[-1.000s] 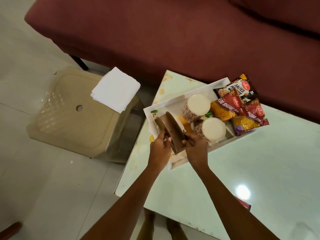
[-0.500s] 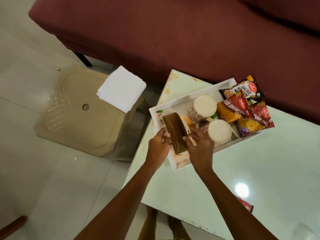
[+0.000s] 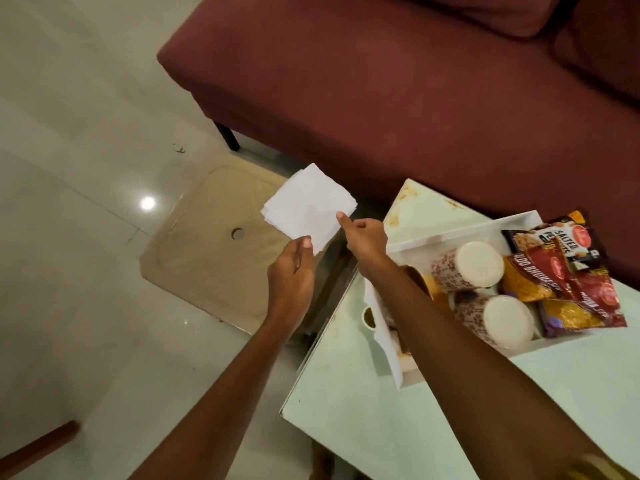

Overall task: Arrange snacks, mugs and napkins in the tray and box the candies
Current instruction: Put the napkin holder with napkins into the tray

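Note:
A stack of white napkins (image 3: 306, 206) lies on a beige plastic stool (image 3: 207, 258), left of the table. My right hand (image 3: 365, 242) has its thumb on the stack's near right edge, with the fingers curled under it. The fingertips of my left hand (image 3: 292, 271) touch the stack's near corner, palm open. On the table a white tray (image 3: 460, 230) holds two floral mugs (image 3: 481, 265) (image 3: 507, 320) and several snack packets (image 3: 554, 275). My right forearm mostly hides a brown box (image 3: 420, 280) at the tray's left end.
The pale green glass table (image 3: 381, 420) fills the lower right. A maroon sofa (image 3: 381, 84) runs along the back, just beyond the tray and stool. Shiny tiled floor (image 3: 69, 168) lies to the left, with a wooden edge (image 3: 34, 448) at the bottom left.
Both hands have let go of the brown box in the tray and moved left to the napkin stack on the stool. The camera has swung left with them.

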